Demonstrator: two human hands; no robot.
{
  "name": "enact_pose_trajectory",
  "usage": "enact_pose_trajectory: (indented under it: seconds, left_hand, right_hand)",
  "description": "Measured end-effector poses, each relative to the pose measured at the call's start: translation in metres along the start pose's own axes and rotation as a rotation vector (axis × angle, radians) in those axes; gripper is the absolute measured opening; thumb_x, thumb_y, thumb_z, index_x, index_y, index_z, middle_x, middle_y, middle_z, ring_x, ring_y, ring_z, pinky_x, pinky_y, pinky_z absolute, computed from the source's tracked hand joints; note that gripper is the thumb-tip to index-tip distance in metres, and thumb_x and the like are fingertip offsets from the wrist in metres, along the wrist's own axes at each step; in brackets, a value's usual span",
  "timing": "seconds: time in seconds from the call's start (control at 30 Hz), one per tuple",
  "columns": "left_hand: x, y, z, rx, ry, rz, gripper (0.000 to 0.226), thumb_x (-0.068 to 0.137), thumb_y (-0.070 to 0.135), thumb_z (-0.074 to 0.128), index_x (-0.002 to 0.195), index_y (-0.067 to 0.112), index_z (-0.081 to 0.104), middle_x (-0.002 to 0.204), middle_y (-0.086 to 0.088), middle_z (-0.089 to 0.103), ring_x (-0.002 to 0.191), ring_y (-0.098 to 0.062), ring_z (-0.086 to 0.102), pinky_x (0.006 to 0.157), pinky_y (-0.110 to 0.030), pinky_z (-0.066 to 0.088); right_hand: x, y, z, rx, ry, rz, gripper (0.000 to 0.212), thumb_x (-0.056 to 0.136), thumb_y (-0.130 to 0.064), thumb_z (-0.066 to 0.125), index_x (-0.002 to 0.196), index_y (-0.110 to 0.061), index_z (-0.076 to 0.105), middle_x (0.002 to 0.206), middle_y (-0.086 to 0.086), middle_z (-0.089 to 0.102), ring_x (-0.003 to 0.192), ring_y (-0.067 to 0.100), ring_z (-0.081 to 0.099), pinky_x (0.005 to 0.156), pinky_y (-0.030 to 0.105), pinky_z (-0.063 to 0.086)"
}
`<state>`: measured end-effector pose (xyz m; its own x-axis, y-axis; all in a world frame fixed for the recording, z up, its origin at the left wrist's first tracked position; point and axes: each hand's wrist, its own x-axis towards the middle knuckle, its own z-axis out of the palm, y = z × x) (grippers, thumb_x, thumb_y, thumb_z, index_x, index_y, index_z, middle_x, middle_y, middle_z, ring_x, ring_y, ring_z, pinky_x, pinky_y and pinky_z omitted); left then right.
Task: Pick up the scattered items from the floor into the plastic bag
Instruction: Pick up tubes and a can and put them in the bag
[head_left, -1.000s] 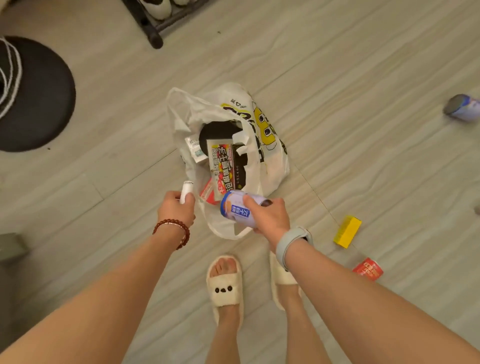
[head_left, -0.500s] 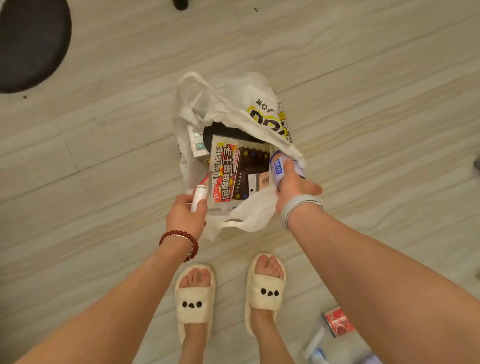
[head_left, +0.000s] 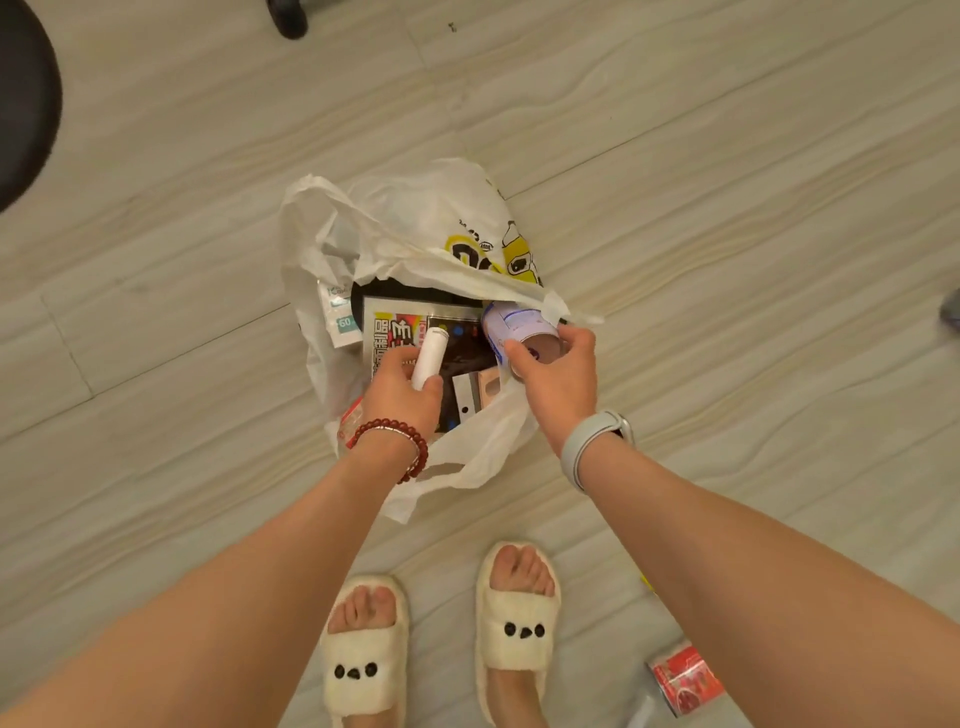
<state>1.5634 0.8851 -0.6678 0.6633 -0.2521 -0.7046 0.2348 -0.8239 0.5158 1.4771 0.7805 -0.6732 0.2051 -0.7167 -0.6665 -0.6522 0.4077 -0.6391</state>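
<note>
Presently, step in hand: depositing two items into the plastic bag, which lies open-mouthed on the floor just ahead of my slippers.

Item 1: white tube, clamped in my left hand, fingers wrapped round its lower end, the upper end standing over the bag's mouth above a printed box.

Item 2: blue-and-white can, gripped by my right hand, thumb and fingertips closed round its base. Its top is tucked under the bag's upper flap, so I judge it partly inside already.

Contents on view: the printed box, a small white packet against the left wall, and something dark beneath.

Next move, as I judge it: let both items go once they are clear of the rim, without dragging the thin film shut. Then turn to what remains.

Remaining on floor: red can at lower right, near my right foot.

Hard to make out:
- a pale object beside the red can, cut off by the frame's bottom edge;
- a bluish thing at the far right edge, mostly out of frame;
- a yellow sliver behind my right forearm, not identifiable;
- the depth of the bag and what lies under the box;
- a dark round shape at upper left, cropped.
</note>
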Motion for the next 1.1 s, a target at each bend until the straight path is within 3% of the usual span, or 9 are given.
enact_pose_trajectory:
  seconds: [0.13,0.23,0.33,0.47,0.57,0.7,0.8,0.93,1.1]
  left_hand:
    - [0.005,0.005,0.010,-0.144,-0.022,-0.015,0.051,0.087,0.004,0.052,0.135,0.010,0.037,0.139,-0.011,0.045,0.114,-0.025,0.052,0.098,-0.044,0.046]
    - [0.001,0.008,0.015,-0.239,-0.012,0.011,0.049,0.090,0.004,0.049,0.136,0.011,0.037,0.142,-0.007,0.042,0.129,-0.023,0.042,0.106,-0.040,0.038]
    - [0.001,0.013,0.016,-0.373,0.038,0.001,0.043,0.093,0.013,0.045,0.136,0.013,0.039,0.141,-0.007,0.043,0.129,-0.020,0.042,0.108,-0.042,0.036]
    - [0.007,0.011,0.017,-0.085,-0.042,0.174,0.044,0.095,0.024,0.041,0.138,0.017,0.036,0.145,-0.004,0.038,0.134,-0.018,0.034,0.112,-0.034,0.027]
    - [0.014,-0.001,0.019,0.275,-0.110,0.296,0.047,0.094,0.022,0.045,0.139,0.015,0.033,0.145,-0.008,0.038,0.133,-0.021,0.034,0.108,-0.030,0.026]
    - [0.017,-0.003,0.029,0.439,-0.170,0.331,0.051,0.092,0.025,0.049,0.140,0.016,0.033,0.142,-0.012,0.038,0.129,-0.024,0.037,0.104,-0.028,0.028]
    - [0.017,-0.003,0.041,0.515,-0.183,0.338,0.054,0.090,0.031,0.051,0.140,0.017,0.033,0.140,-0.013,0.040,0.125,-0.027,0.042,0.102,-0.034,0.034]
    - [0.017,-0.009,0.049,0.546,-0.153,0.287,0.054,0.090,0.034,0.050,0.139,0.016,0.033,0.138,-0.013,0.041,0.123,-0.029,0.044,0.100,-0.039,0.039]
    - [-0.002,-0.024,0.049,0.534,-0.173,0.300,0.047,0.091,0.029,0.049,0.135,0.013,0.039,0.132,-0.013,0.047,0.120,-0.027,0.045,0.099,-0.036,0.038]
  right_hand:
    - [0.000,0.004,-0.011,-0.224,-0.081,-0.225,0.059,0.085,-0.019,0.062,0.138,-0.016,0.034,0.136,0.010,0.040,0.119,0.019,0.046,0.085,0.011,0.029]
    - [-0.002,0.004,-0.013,-0.443,-0.151,-0.396,0.052,0.092,-0.015,0.050,0.140,-0.018,0.032,0.135,0.011,0.037,0.113,0.019,0.050,0.086,0.011,0.031]
    - [-0.005,0.008,-0.009,-0.533,-0.225,-0.547,0.046,0.092,-0.008,0.045,0.137,-0.013,0.039,0.135,0.012,0.041,0.112,0.025,0.052,0.097,0.032,0.044]
    - [-0.008,0.019,-0.006,-0.634,-0.371,-0.650,0.042,0.093,-0.002,0.040,0.134,-0.007,0.043,0.143,0.010,0.041,0.127,0.025,0.044,0.106,0.035,0.039]
    - [-0.006,0.022,-0.008,-0.524,-0.302,-0.563,0.039,0.093,-0.004,0.039,0.131,-0.008,0.045,0.134,0.011,0.047,0.119,0.024,0.048,0.099,0.038,0.043]
    - [0.010,0.026,-0.017,-0.349,0.199,-0.277,0.046,0.089,-0.018,0.055,0.131,-0.008,0.038,0.132,0.013,0.038,0.120,0.027,0.043,0.089,0.022,0.034]
    - [0.029,0.032,-0.018,-0.192,0.070,-0.045,0.064,0.087,-0.019,0.058,0.141,-0.011,0.025,0.140,0.017,0.035,0.124,0.032,0.041,0.100,0.034,0.033]
    - [0.046,0.036,-0.026,-0.283,0.053,0.001,0.022,0.088,-0.009,0.051,0.103,0.004,0.060,0.108,0.025,0.063,0.096,0.032,0.058,0.081,0.035,0.044]
    - [0.039,0.035,-0.040,-0.273,0.078,0.005,0.018,0.091,-0.009,0.046,0.089,0.004,0.059,0.097,0.024,0.062,0.094,0.035,0.058,0.087,0.043,0.045]
